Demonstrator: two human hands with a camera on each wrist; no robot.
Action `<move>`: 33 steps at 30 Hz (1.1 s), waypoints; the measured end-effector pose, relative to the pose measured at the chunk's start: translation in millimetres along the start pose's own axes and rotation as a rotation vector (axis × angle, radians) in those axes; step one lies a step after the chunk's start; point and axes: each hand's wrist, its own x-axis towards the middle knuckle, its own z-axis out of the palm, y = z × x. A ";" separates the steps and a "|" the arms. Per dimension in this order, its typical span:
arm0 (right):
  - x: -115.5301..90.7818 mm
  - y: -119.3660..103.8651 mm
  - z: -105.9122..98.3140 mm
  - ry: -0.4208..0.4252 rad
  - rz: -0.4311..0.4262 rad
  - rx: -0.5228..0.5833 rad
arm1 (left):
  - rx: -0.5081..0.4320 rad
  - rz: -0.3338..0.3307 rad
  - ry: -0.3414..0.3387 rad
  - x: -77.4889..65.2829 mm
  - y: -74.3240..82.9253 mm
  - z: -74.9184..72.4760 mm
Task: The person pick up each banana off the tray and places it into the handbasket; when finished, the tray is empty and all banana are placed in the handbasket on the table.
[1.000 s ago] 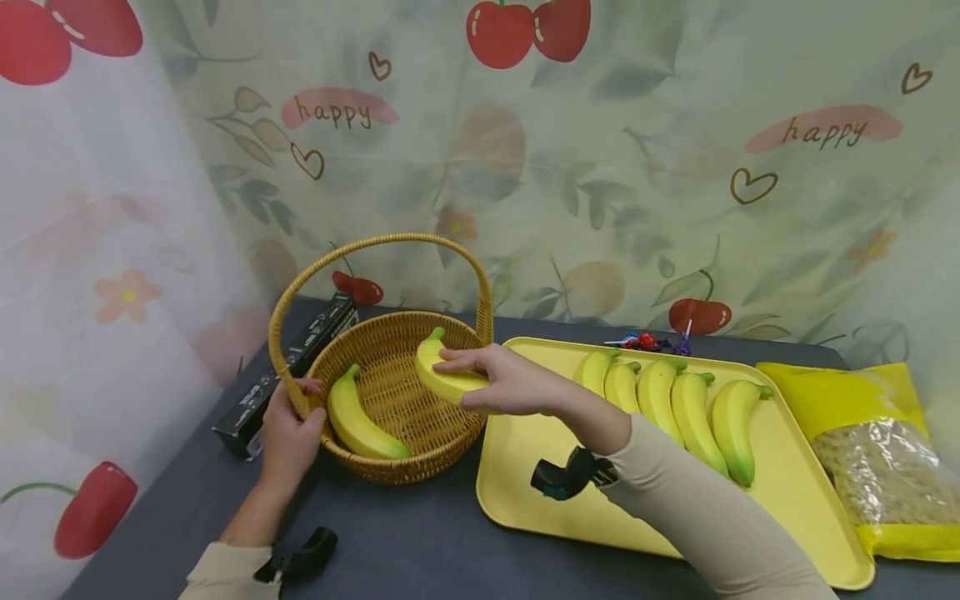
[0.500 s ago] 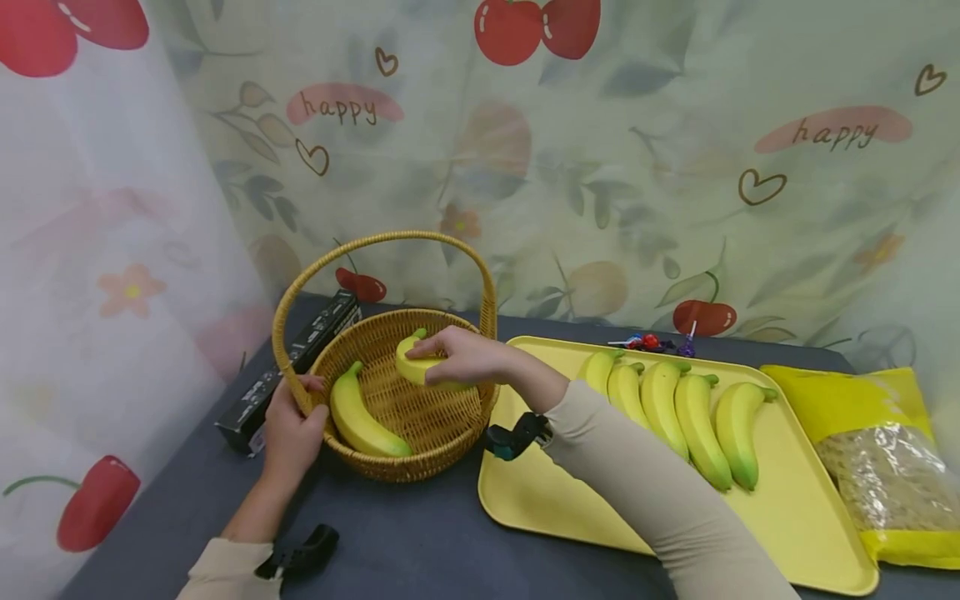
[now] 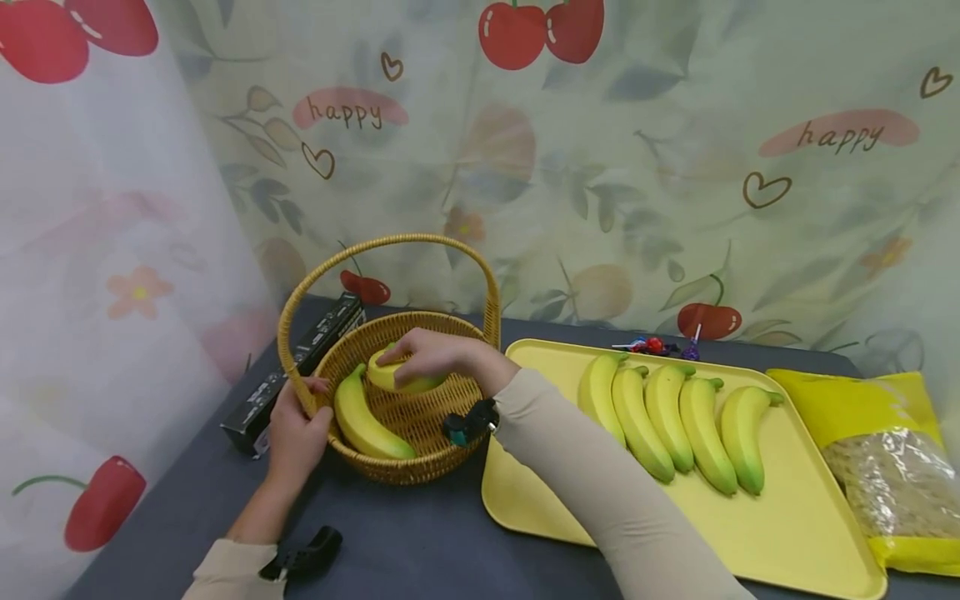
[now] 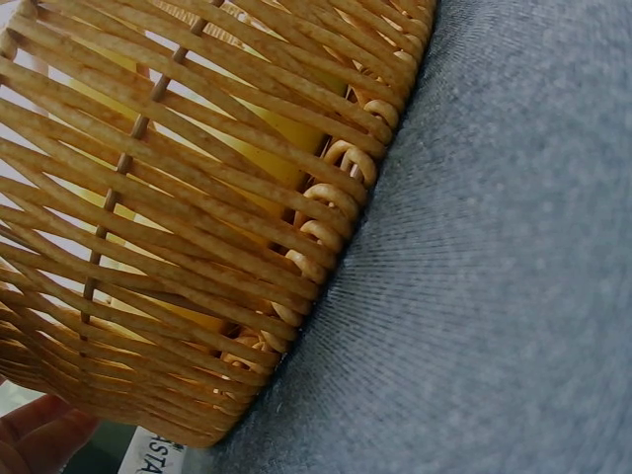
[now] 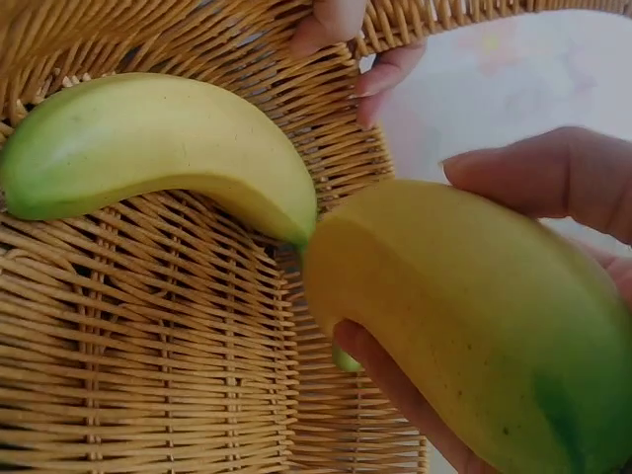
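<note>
A wicker basket (image 3: 408, 475) with a tall arched handle stands on the dark table. My left hand (image 3: 298, 425) grips its left side, where the handle meets the rim. Inside, against the left wall, lies one banana (image 3: 367, 421). My right hand (image 3: 435, 354) is inside the rim and pinches a second banana (image 5: 464, 306) between thumb and fingers. In the right wrist view that held banana's end overlaps the stem of the lying banana (image 5: 168, 148). The left wrist view shows the basket's woven outer wall (image 4: 178, 178) close up, with left fingers (image 4: 49, 434) at its lower left.
Right of the basket a yellow tray (image 3: 540, 500) bears several bananas (image 3: 697, 433) in a row. A yellow bag (image 3: 885, 467) lies at the far right. Lollipops (image 3: 660, 344) lie behind the tray. A black box (image 3: 258, 408) sits left of the basket, before a printed curtain.
My right hand has moved left and into the basket with its banana, nearer the lying one. The left hand keeps its grip on the basket. The view has shifted slightly.
</note>
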 end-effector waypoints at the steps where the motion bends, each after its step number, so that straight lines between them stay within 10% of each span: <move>1: 1.8 0.3 0.6 -0.005 -0.002 0.003 | -0.003 0.002 -0.001 0.1 -0.2 0.0; 21: 25.6 13.1 21.1 -0.126 0.070 -0.005 | -0.008 -0.006 -0.003 0.3 -4.2 1.1; 33: 25.5 22.4 31.7 -0.114 0.166 0.194 | 0.004 -0.012 -0.008 -1.1 -4.3 1.0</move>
